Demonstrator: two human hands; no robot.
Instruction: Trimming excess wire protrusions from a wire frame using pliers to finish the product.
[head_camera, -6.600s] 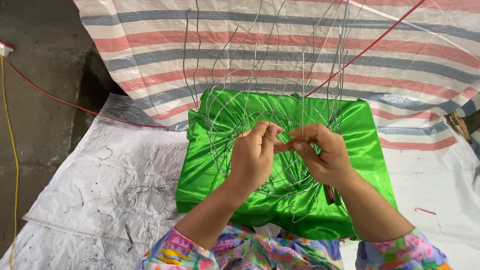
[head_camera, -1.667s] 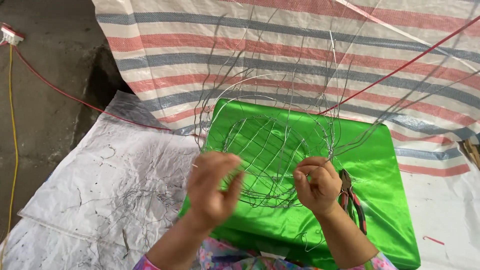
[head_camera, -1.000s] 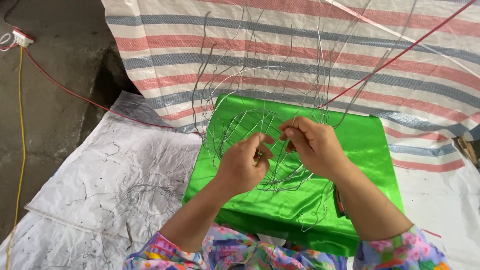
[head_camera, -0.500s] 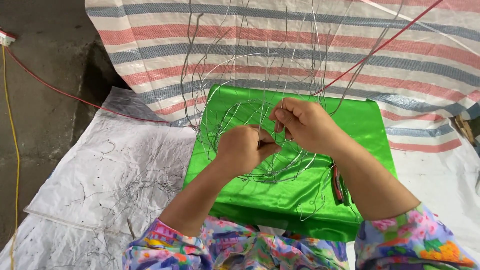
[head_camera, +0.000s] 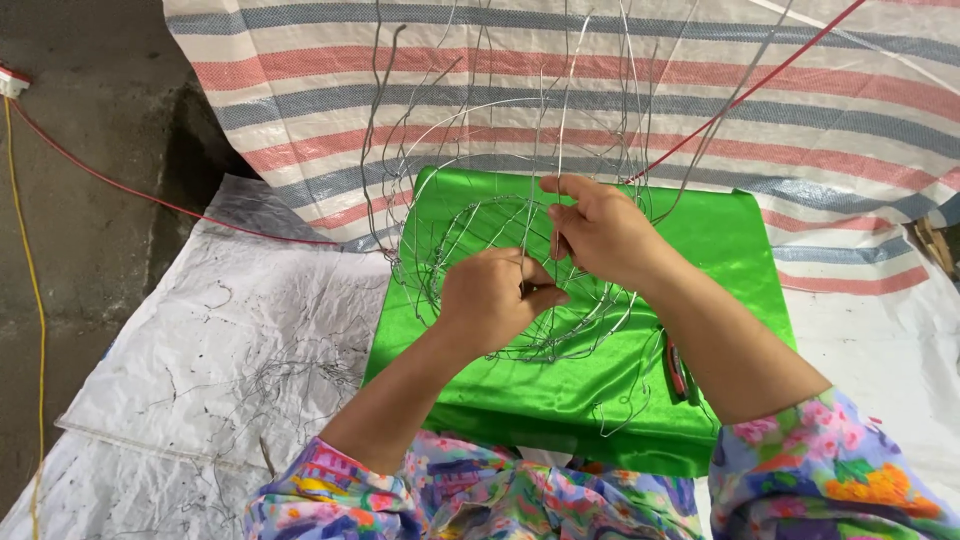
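Observation:
A half-woven wire basket frame (head_camera: 470, 240) stands on a shiny green cloth (head_camera: 720, 240), its loose wire ends rising upward. My left hand (head_camera: 495, 300) is closed on wires near the frame's middle. Just above and right of it, my right hand (head_camera: 600, 230) pinches an upright wire between thumb and fingers. The two hands nearly touch. Floral sleeves cover both forearms at the bottom of the view.
Pliers with red handles (head_camera: 680, 368) lie on the green cloth beside my right forearm. A striped tarp (head_camera: 800, 110) lies behind, a white woven sheet (head_camera: 200, 330) to the left. A red cable (head_camera: 120, 180) and a yellow cable (head_camera: 30, 280) run over the concrete floor.
Both hands have stayed together on the wire frame, and the right hand has risen slightly along an upright wire. Earlier they were apart on opposite sides of the frame.

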